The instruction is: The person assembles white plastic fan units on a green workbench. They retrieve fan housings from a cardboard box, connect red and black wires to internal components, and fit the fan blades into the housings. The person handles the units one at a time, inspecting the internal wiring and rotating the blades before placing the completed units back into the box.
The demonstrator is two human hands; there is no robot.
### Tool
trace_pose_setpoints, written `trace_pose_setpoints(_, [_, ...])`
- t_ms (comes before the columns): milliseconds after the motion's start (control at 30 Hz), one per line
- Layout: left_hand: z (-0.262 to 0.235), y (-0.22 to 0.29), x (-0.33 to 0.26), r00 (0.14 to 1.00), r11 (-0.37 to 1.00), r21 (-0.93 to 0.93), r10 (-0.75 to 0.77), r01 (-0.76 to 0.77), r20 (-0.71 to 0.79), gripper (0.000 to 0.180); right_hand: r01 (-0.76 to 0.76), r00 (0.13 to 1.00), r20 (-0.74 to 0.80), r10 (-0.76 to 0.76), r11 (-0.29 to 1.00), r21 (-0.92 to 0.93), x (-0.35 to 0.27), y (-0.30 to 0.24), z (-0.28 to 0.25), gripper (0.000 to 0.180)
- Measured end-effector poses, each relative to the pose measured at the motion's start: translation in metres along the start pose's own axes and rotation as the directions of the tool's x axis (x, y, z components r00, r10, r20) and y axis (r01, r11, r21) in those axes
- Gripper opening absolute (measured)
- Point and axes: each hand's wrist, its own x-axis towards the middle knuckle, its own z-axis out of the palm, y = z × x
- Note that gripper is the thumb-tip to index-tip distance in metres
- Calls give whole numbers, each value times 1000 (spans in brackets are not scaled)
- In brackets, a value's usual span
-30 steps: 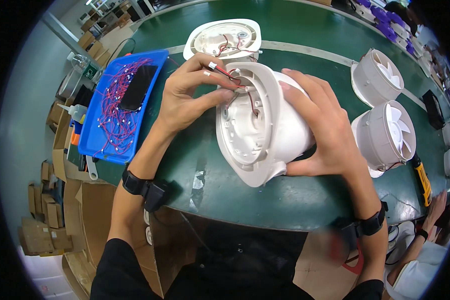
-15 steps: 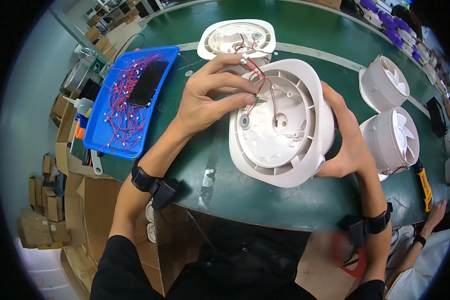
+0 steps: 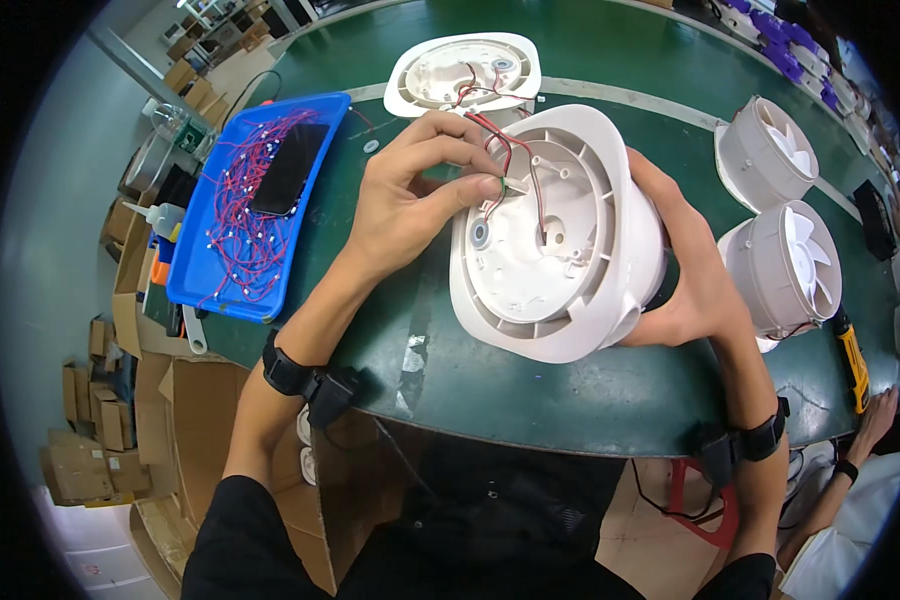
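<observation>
My right hand (image 3: 692, 270) grips the right side of a white plastic fan housing (image 3: 530, 325), holding it tilted above the table so its round, ribbed recess shows. Red and black wires (image 3: 542, 190) come out of a hole near the recess's middle and loop to its upper left. At that upper left edge, thumb and forefinger of my left hand (image 3: 405, 200) pinch the wires beside a small green piece (image 3: 503, 185). A grey ring (image 3: 480, 234) sits in the recess below my left fingertips. My fingers hide the wire ends.
A similar white housing (image 3: 425, 100) with wires lies behind. Two white round fan units (image 3: 765, 265) stand at right, near a yellow-and-black tool (image 3: 852, 362) and another person's hand (image 3: 875, 425). At left, a blue tray (image 3: 195, 275) holds red wires and a black phone (image 3: 290, 170).
My left fingers have curled in closer around the wires, and the white connector end above them has gone out of sight. The housing is turned slightly in my right hand.
</observation>
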Motion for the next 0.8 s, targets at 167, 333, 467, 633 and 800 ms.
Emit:
trace_pose_setpoints(167, [8, 4, -6, 997, 1000, -8, -11, 11, -71, 12, 29, 999, -16, -30, 997, -65, 2, -5, 5, 102])
trace_pose_setpoints(333, [17, 8, -11, 987, 997, -62, -45, 36, -157, 12, 97, 993, -49, -105, 987, -130, 4, -9, 10, 99])
trace_pose_setpoints(467, [19, 7, -17, 978, 998, -48, -52, 44, -200, 14, 123, 990, -50, -135, 973, -194, 6, -13, 13, 99])
trace_pose_setpoints(633, [30, 14, -20, 945, 984, -140, -146, 109, -294, 14, 103, 991, -45, -124, 941, -322, 7, -24, 16, 95])
trace_pose_setpoints(800, [42, 11, -22, 858, 911, -315, -374, 268, -352, 14, 106, 991, -16, -130, 871, -479, 7, -28, 20, 91])
